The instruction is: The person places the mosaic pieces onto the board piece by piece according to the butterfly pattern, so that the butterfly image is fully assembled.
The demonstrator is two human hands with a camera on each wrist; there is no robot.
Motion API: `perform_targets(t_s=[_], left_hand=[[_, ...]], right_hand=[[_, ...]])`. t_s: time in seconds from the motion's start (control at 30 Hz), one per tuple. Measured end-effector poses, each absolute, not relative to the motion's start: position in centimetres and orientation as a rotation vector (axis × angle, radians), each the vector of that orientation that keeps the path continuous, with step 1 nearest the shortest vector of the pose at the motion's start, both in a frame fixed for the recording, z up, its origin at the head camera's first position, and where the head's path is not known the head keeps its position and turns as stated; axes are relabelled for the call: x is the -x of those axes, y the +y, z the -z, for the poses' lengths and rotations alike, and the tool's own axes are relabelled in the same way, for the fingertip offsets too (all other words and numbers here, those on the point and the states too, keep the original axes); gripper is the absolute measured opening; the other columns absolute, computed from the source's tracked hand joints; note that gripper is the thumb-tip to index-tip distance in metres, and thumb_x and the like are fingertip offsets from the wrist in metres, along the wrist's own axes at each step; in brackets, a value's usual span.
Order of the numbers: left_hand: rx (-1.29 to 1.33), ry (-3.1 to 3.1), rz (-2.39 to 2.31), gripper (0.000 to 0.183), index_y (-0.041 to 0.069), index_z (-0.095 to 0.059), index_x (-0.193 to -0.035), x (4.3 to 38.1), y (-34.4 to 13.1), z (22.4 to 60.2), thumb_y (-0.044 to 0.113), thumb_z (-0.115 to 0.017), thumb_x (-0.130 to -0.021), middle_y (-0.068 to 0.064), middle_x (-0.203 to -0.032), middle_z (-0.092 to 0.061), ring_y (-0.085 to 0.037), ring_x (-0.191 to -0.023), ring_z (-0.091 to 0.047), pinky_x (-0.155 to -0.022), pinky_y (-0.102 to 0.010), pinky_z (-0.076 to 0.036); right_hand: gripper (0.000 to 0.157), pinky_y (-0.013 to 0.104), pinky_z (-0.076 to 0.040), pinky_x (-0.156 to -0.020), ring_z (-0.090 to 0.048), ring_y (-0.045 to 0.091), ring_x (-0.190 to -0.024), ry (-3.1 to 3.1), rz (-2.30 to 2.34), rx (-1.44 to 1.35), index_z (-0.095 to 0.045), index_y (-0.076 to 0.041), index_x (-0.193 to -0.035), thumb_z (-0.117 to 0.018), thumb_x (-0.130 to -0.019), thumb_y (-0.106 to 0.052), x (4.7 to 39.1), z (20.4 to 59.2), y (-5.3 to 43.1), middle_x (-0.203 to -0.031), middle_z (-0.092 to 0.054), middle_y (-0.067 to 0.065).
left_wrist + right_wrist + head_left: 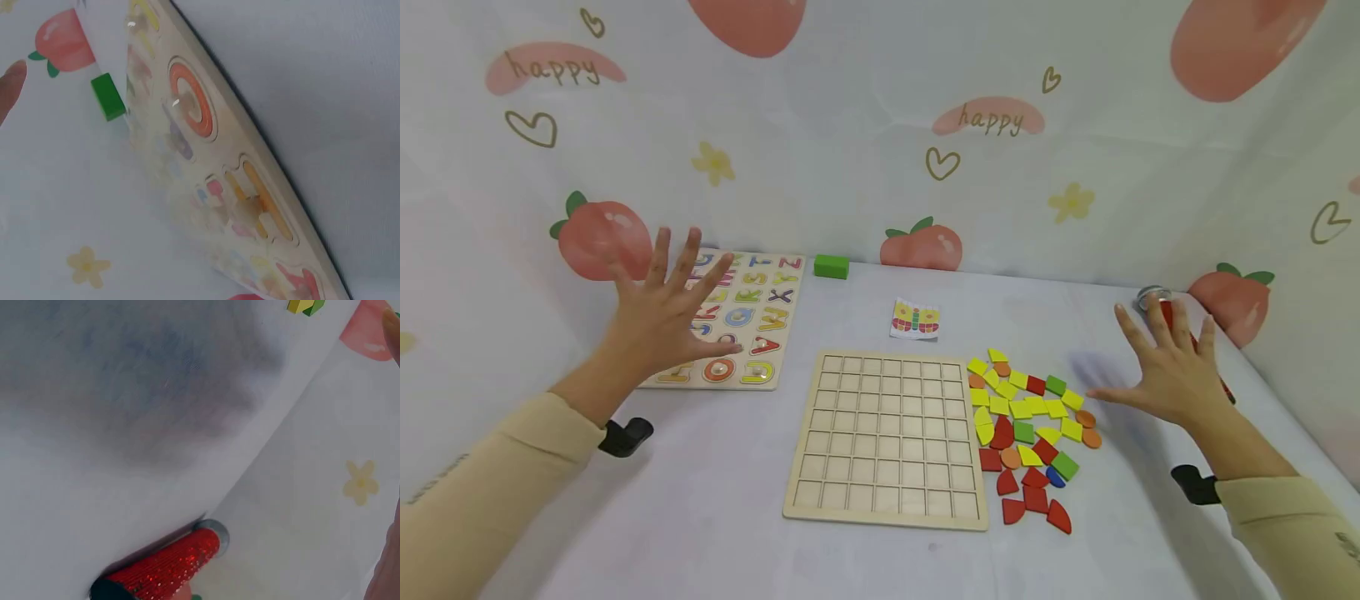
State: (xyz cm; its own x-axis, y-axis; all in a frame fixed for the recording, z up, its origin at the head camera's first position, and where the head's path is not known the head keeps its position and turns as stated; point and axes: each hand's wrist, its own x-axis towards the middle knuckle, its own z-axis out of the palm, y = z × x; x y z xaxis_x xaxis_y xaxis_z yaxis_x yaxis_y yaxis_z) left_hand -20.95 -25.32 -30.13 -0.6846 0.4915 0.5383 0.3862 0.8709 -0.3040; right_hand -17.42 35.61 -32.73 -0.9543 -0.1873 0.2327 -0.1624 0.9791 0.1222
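Note:
My left hand [658,321] is held with fingers spread over the wooden alphabet puzzle board [767,321], hiding part of its letters. My right hand [1176,375] is spread too, to the right of the loose tiles and in front of a red glittery cylinder [169,565] with a silver end. Neither hand holds anything. Between them lies a wooden grid board [887,437] with bare squares. Beside its right edge are scattered several flat pieces: yellow squares [1021,409], red quarter-rounds [1059,517], green squares [1064,466] and orange discs [1011,457].
Behind the grid board lies a small picture card [915,320] with a butterfly pattern. A green block [832,267] sits at the back beside the alphabet board. A white cloth [850,167] printed with peaches and hearts rises behind the table.

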Motion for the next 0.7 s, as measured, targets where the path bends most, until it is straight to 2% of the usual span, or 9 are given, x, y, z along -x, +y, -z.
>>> perform_targets(t_s=[0.07,0.2,0.27,0.37,0.53,0.7], left_hand=[[0.653,-2.428,-0.229,0.107,0.028,-0.006,-0.151,20.9,-25.0,30.4,0.092,-0.006,-0.066,-0.005,-0.156,0.02,-0.032,-0.143,0.019,-0.092,-0.084,-0.004],[0.744,-2.38,-0.179,0.104,0.028,-0.011,-0.151,21.1,-24.3,31.3,0.092,-0.014,-0.068,-0.004,-0.157,0.016,-0.031,-0.144,0.016,-0.096,-0.081,0.001],[0.785,-2.386,-0.146,0.104,0.029,-0.011,-0.151,21.1,-23.9,31.7,0.091,-0.02,-0.068,-0.004,-0.158,0.015,-0.031,-0.144,0.015,-0.097,-0.079,0.005],[0.814,-2.466,-0.128,0.105,0.029,-0.011,-0.151,20.9,-23.0,32.3,0.089,-0.035,-0.067,-0.004,-0.158,0.015,-0.031,-0.144,0.015,-0.098,-0.079,0.004],[0.828,-2.72,-0.07,0.109,0.026,-0.016,-0.15,20.0,-20.9,33.0,0.078,-0.059,-0.064,-0.006,-0.158,0.014,-0.036,-0.144,0.009,-0.1,-0.078,-0.002],[0.912,-2.966,0.217,0.105,0.024,-0.018,-0.15,18.7,-18.6,33.8,0.067,-0.067,-0.068,-0.007,-0.158,0.009,-0.044,-0.142,-0.005,-0.105,-0.073,-0.01]], right_hand=[[0.121,0.068,0.016,-0.105,0.019,0.043,-0.14,-2.886,0.128,-0.263,0.004,-0.023,-0.15,-0.069,-0.063,-0.065,17.6,32.9,35.3,-0.155,0.008,0.023],[0.119,0.068,0.015,-0.106,0.017,0.044,-0.14,-2.892,0.101,-0.275,0.004,-0.022,-0.15,-0.068,-0.065,-0.063,17.9,33.2,34.4,-0.154,0.013,0.021],[0.117,0.068,0.015,-0.106,0.018,0.044,-0.14,-2.899,0.091,-0.281,0.003,-0.021,-0.15,-0.068,-0.066,-0.061,18.1,33.3,33.8,-0.154,0.013,0.022],[0.115,0.067,0.015,-0.106,0.018,0.044,-0.139,-2.914,0.063,-0.284,0.001,-0.019,-0.151,-0.07,-0.067,-0.056,18.4,33.5,32.9,-0.154,0.012,0.023],[0.111,0.067,0.015,-0.106,0.015,0.048,-0.138,-2.956,-0.022,-0.273,-0.003,-0.015,-0.151,-0.069,-0.07,-0.053,18.9,33.8,31.1,-0.154,0.01,0.025],[0.106,0.07,0.009,-0.106,0.011,0.051,-0.138,-3.059,-0.223,-0.211,-0.013,-0.003,-0.148,-0.07,-0.072,-0.051,19.4,33.5,28.8,-0.152,0.005,0.03]])
